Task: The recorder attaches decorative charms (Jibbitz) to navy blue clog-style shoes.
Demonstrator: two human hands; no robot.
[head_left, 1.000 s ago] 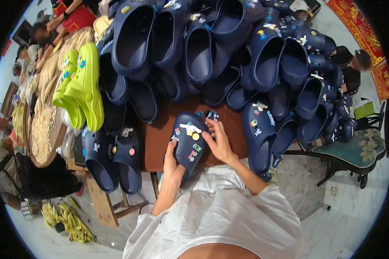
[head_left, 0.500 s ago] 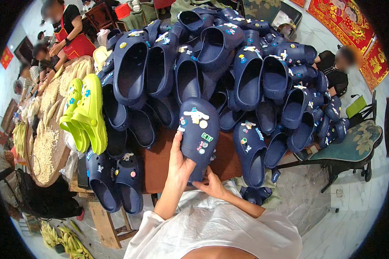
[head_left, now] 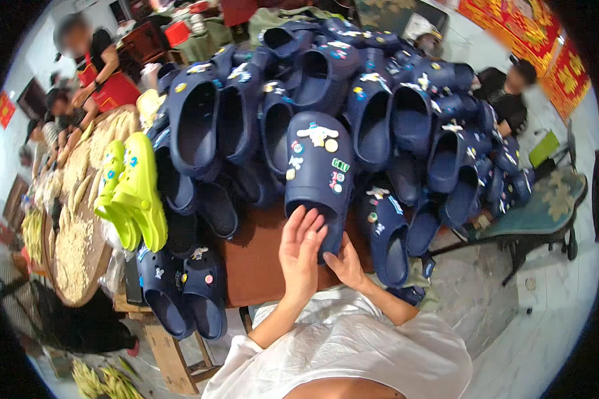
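A navy blue clog [head_left: 318,156] is upright in front of me, toe up, with a white long-eared character and small colourful charms on its upper. My left hand [head_left: 301,256] lies at the clog's foot opening, its fingers stretched out and slightly apart. At the heel, my right hand [head_left: 350,267] grips the clog, thumb in front and the other fingers partly hidden. Many similar navy clogs [head_left: 196,123] are heaped behind it. A bright green pair of clogs [head_left: 140,193] stands to the left of the heap.
Beneath the heap is a brown-red tabletop [head_left: 253,266]. At left, people sit or stand by a round board [head_left: 100,256] spread with pale kernels and cobs. Another person [head_left: 502,93] is at the far right, near a green patterned chair [head_left: 539,206].
The clog has moved slightly up and right, tilting so that its opening shows. My left hand has let go of its side and shifted to the opening; my right hand stays at the heel.
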